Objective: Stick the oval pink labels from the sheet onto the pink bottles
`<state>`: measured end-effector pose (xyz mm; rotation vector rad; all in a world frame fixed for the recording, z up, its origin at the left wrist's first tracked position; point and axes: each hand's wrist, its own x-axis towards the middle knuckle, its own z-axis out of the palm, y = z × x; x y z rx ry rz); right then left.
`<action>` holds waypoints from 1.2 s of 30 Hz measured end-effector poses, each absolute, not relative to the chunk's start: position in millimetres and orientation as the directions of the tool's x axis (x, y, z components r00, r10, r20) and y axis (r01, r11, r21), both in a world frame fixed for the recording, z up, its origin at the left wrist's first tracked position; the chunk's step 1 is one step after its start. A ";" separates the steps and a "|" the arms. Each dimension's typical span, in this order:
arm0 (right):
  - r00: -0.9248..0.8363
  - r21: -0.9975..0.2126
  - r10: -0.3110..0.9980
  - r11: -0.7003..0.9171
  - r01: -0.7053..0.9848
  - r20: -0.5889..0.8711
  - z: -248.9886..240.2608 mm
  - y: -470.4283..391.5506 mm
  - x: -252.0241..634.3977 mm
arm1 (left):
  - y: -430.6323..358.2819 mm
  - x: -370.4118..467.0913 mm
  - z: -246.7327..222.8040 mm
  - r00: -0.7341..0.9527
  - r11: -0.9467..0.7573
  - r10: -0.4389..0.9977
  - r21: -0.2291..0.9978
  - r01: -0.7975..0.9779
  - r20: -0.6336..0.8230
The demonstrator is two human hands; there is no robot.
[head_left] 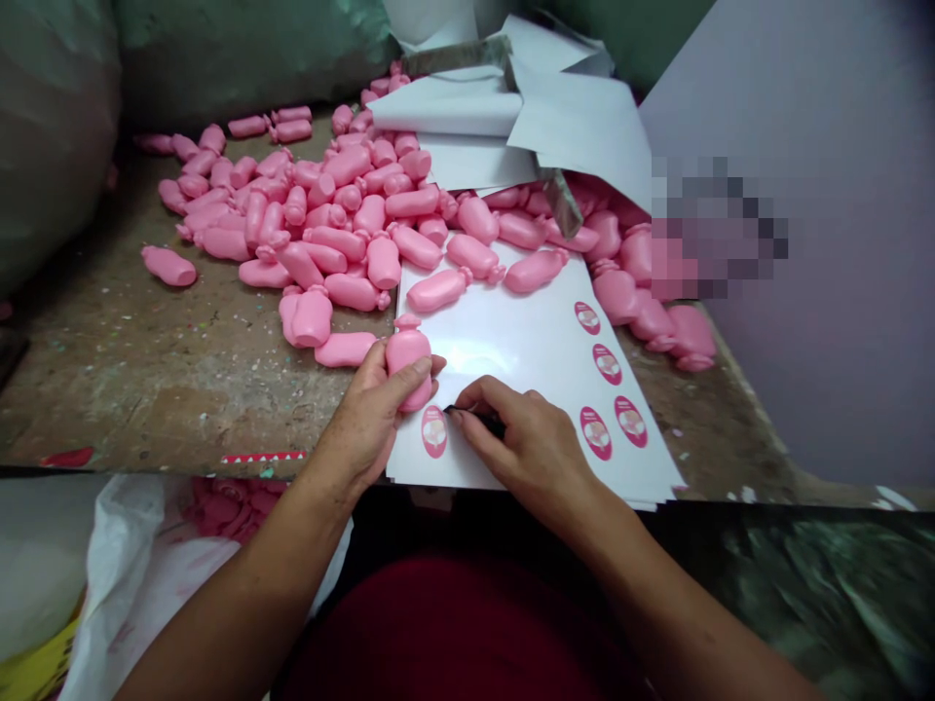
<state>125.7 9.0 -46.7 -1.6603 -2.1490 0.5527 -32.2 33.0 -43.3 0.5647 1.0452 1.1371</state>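
My left hand (369, 404) is closed round a small pink bottle (410, 362), held upright over the left edge of a white sticker sheet (504, 341). My right hand (522, 428) pinches a thin dark tool (488, 421), its tip close to an oval pink-and-white sticker (433, 431) just below the bottle. Most of the tool is hidden by my fingers. Several more oval stickers (596, 433) remain on the sheet's right side. Three pink bottles, one of them (438, 289) nearest my hands, lie across the upper part of the sheet.
A large heap of pink bottles (321, 258) covers the back of the worn table (109, 389). White papers (584, 117) lie over part of it. Big sacks (248, 49) stand behind and left. Below the table edge, a white bag (124, 545) sits near more pink pieces.
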 end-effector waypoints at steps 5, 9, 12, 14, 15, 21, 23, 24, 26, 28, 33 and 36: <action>-0.278 -0.382 0.950 0.312 0.870 0.141 -48.6 4.0 124.0 | 32.4 -34.5 -44.7 0.051 0.345 0.929 0.807 -0.480 -0.367; -0.282 -0.349 0.945 0.325 0.879 0.168 -47.9 5.0 124.8 | 32.7 -34.3 -43.4 0.049 0.351 0.924 0.791 -0.502 -0.379; -0.283 -0.367 0.949 0.314 0.876 0.135 -46.9 8.4 127.5 | 33.7 -33.3 -43.4 0.041 0.354 0.921 0.789 -0.502 -0.387; -0.287 -0.375 0.952 0.307 0.875 0.108 -46.2 10.4 128.5 | 34.2 -33.1 -44.1 0.039 0.350 0.923 0.792 -0.501 -0.383; -0.292 -0.380 0.952 0.306 0.873 0.095 -45.8 11.2 128.6 | 34.3 -33.2 -44.7 0.040 0.350 0.923 0.793 -0.500 -0.382; -0.317 -0.373 0.947 0.312 0.874 0.049 -45.0 11.8 124.2 | 34.2 -33.2 -45.9 0.043 0.357 0.921 0.798 -0.486 -0.386; -0.305 -0.330 0.951 0.305 0.893 0.052 -46.0 11.6 120.7 | 34.1 -32.7 -44.5 0.040 0.358 0.920 0.795 -0.489 -0.390; -0.299 -0.312 0.953 0.299 0.902 0.051 -46.5 11.8 119.0 | 34.0 -32.4 -43.6 0.037 0.359 0.919 0.792 -0.494 -0.393; -0.279 -0.310 0.960 0.277 0.909 0.037 -46.7 13.2 116.7 | 33.9 -32.3 -41.9 0.031 0.361 0.915 0.779 -0.513 -0.403; -0.234 -0.378 0.972 0.215 0.901 -0.005 -45.5 15.3 117.5 | 34.3 -32.6 -40.9 0.024 0.362 0.910 0.764 -0.534 -0.414; -0.184 -0.841 0.970 -0.036 0.540 -0.160 -35.6 16.7 131.4 | 36.5 -33.2 -43.1 0.014 0.355 0.914 0.781 -0.514 -0.406; -0.201 -0.949 0.968 -0.083 0.306 -0.150 -26.0 12.7 137.1 | 31.7 -30.8 -41.9 -0.010 0.313 0.935 0.841 -0.442 -0.353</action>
